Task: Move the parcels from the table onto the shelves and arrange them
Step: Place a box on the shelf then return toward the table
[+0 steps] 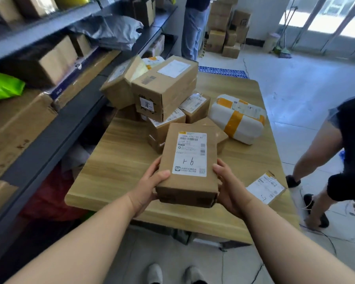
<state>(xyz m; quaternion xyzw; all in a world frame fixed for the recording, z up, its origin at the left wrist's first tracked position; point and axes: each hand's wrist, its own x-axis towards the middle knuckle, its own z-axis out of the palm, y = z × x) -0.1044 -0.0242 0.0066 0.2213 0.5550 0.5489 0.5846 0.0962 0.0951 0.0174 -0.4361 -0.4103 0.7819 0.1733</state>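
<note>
A brown parcel with a white label marked "1-6" is held above the near part of the wooden table, clear of its surface. The left hand clasps the parcel's left near corner, thumb lying on top and fingers curled beneath. The right hand grips the right edge the same way, thumb against the side. The parcel sits between the two hands, its long side running away from the person. Farther along the table a pile of brown boxes leans toward the shelves on the left, with a white taped package to the right. A flat labelled parcel lies near the right hand.
</note>
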